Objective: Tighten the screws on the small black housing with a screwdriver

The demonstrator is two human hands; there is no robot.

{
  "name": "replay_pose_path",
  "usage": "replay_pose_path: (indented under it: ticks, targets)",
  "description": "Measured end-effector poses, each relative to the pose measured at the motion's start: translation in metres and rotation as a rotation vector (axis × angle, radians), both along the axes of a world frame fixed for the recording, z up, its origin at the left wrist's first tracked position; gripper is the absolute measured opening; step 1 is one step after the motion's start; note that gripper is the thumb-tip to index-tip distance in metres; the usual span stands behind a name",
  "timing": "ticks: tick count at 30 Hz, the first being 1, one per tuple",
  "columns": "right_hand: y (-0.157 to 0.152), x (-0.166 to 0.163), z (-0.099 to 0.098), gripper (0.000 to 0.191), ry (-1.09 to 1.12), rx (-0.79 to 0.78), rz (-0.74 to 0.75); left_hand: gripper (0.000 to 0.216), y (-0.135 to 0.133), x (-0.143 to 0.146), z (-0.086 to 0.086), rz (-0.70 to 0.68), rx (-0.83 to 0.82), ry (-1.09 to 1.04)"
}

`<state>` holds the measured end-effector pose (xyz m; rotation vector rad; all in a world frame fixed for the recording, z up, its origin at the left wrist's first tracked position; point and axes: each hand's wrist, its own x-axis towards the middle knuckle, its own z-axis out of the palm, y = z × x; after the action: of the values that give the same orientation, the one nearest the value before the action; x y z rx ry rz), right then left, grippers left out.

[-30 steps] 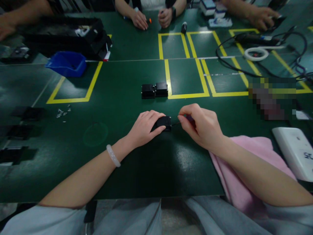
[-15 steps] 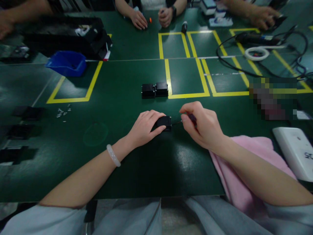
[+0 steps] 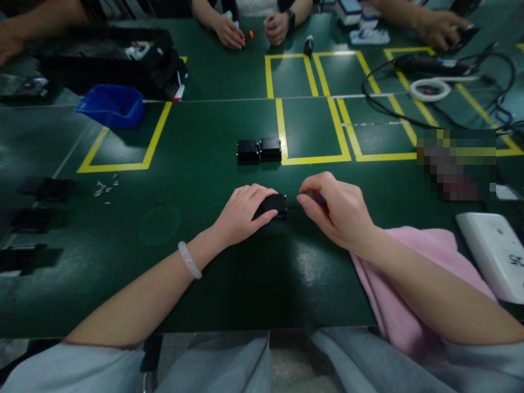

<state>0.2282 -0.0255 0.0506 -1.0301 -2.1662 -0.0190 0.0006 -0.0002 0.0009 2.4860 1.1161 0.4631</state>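
Observation:
My left hand [image 3: 241, 214] is closed around a small black box-shaped part [image 3: 275, 205] and holds it down on the green table [image 3: 196, 180]. My right hand [image 3: 333, 210] pinches a thin dark tool [image 3: 317, 200] whose fine metal tip touches the right side of that part. Two more black parts [image 3: 258, 150] of the same kind sit side by side a little farther out, apart from both hands.
A blue bin [image 3: 110, 105] and a black tray [image 3: 110, 57] stand at the far left. Small loose screws [image 3: 105, 187] lie at left. Black cables [image 3: 442, 82] run at far right. A pink cloth [image 3: 405, 284] lies under my right arm beside a white device [image 3: 493, 254]. Other people's hands [image 3: 251, 30] work across the table.
My right hand has shifted slightly left and turned the tool against the part. The left hand and the part have stayed in place.

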Motion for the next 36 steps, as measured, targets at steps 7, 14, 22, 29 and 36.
replay_pose_path:
  ticks: [7,14,22,29,36]
  targets:
    - [0.0001,-0.0003,-0.0034,0.012,0.002,0.026,-0.044,0.04,0.0004,-0.0003,-0.0008,-0.002,0.005,0.005]
    - [0.0008,0.0001,-0.0018,0.012,-0.02,0.041,-0.018,0.039,0.0004,-0.0004,-0.0018,-0.001,0.018,0.012]
    - [-0.0003,-0.0001,-0.0004,0.011,-0.017,0.029,-0.022,0.039,0.0003,-0.0003,-0.0003,0.003,0.001,0.015]
    - [-0.0003,0.0007,0.0001,0.007,-0.011,0.018,-0.019,0.039,-0.0001,0.0003,-0.0003,0.004,-0.01,0.016]
    - [-0.0002,0.0003,-0.0004,0.012,-0.009,-0.009,-0.001,0.04,-0.0006,0.0005,0.0004,0.011,-0.009,0.015]
